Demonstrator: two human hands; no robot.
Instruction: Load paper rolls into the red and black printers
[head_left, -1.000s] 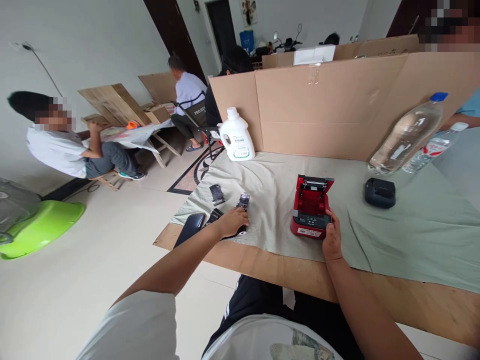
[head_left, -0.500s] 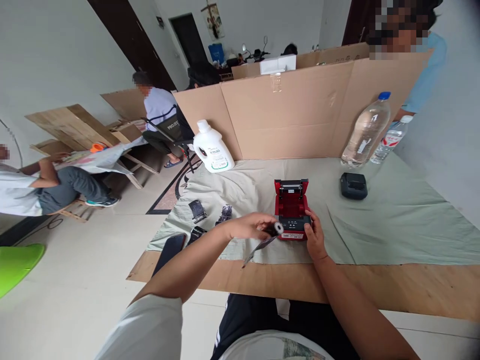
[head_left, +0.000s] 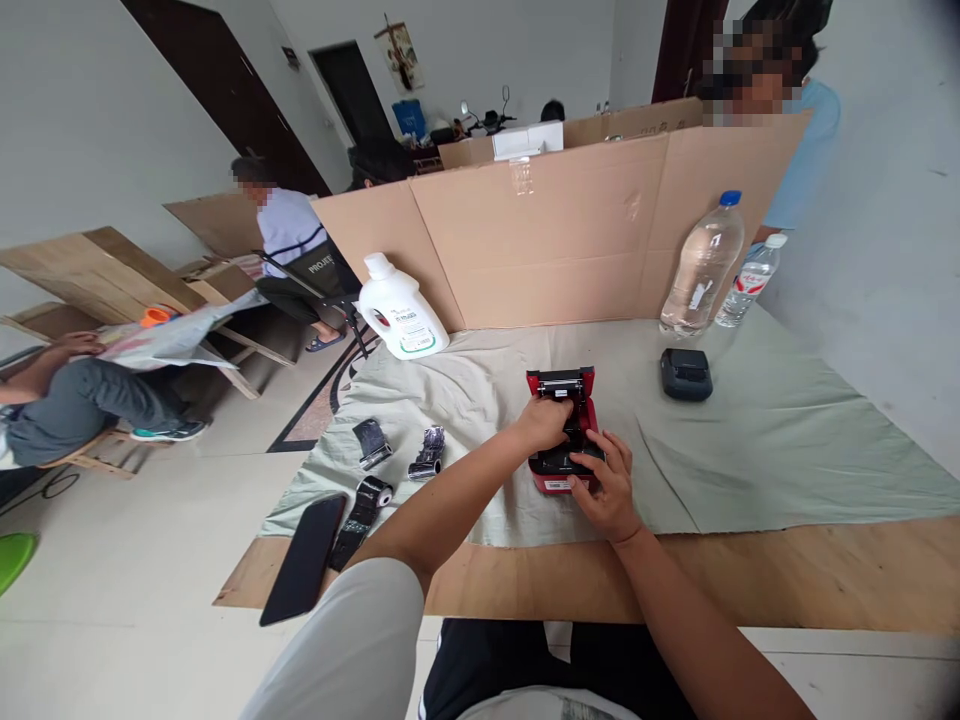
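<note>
Printer (head_left: 564, 455), red, small and rigid, sits on the cloth-covered tabletop (head_left: 787, 450); it probably handles light, best held by its sides. Right hand (head_left: 609, 487) braces its front, fingers spread; left hand (head_left: 546, 420) reaches inside, its grip hidden.

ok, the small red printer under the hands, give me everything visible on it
The small red plastic printer is boxy, with a black front panel and a white label strip on its near face. Its lid stands open at the far side, hinged upward. It sits upright on the pale green cloth, near the table's front edge. The left hand reaches into the open compartment; the right hand rests on the front panel. The compartment's contents are hidden.
</note>
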